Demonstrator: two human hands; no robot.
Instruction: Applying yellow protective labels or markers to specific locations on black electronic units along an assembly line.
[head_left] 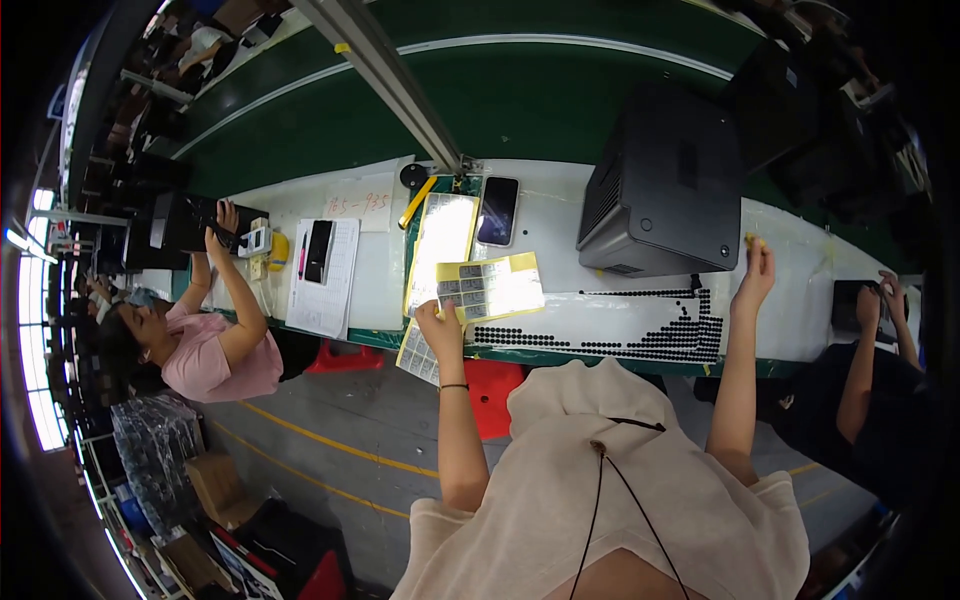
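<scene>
My left hand [440, 326] is closed on the lower left corner of a yellow-edged sheet of grey printed labels [515, 287]. More label sheets [440, 238] lie under and beside it, one shining with glare; another hangs over the table's front edge. My right hand [757, 277] is raised beside the right side of a large dark grey boxy machine [660, 190]. Its fingertips are pinched together at a small yellow piece [750, 239], whose kind I cannot make out. Between my arms lies a white sheet with rows of small black round pads [630, 335].
A phone [498, 211] and a yellow-handled tool [417, 202] lie behind the labels, near a metal post [385, 80]. A co-worker in pink [225, 355] handles a black machine at the left; another person's hands [880, 295] work at the right. A red stool [490, 395] stands below the table edge.
</scene>
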